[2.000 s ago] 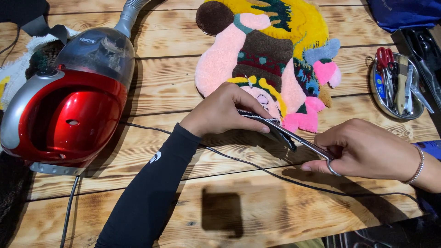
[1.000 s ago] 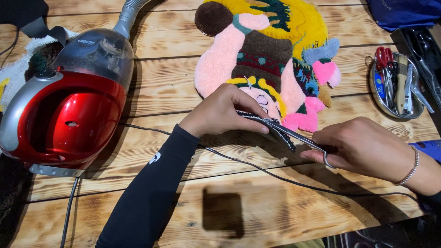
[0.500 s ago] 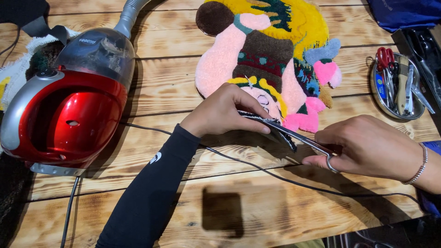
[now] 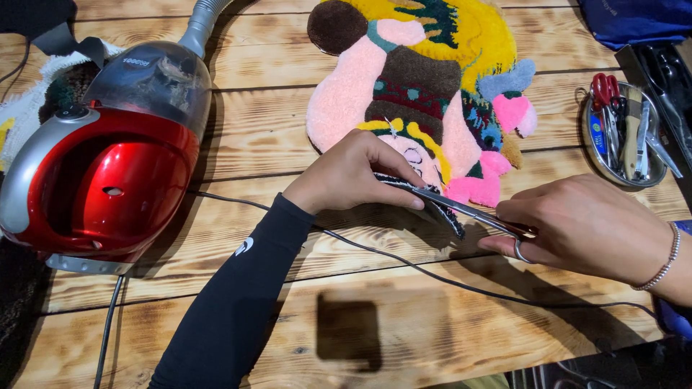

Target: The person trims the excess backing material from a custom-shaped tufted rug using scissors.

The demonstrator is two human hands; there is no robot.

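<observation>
Wooden plank desk [image 4: 238,144] seen from above. At left, red canister vacuum [image 4: 101,166] with grey hose. At top centre, colourful tufted rug [image 4: 418,86], lower edge lifted off the desk. Left hand [image 4: 353,173], in black sleeve, pinching that dark rug edge. Right hand [image 4: 584,223] gripping metal scissors [image 4: 468,211], blades along the pinched edge. At right, small round tray [image 4: 598,155] of tools.

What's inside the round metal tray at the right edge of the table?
The round metal tray holds red-handled scissors, a wooden-handled tool and several slim metal tools, overlapping. A blue item lies along its left side. Whatever lies beneath them is covered.
</observation>
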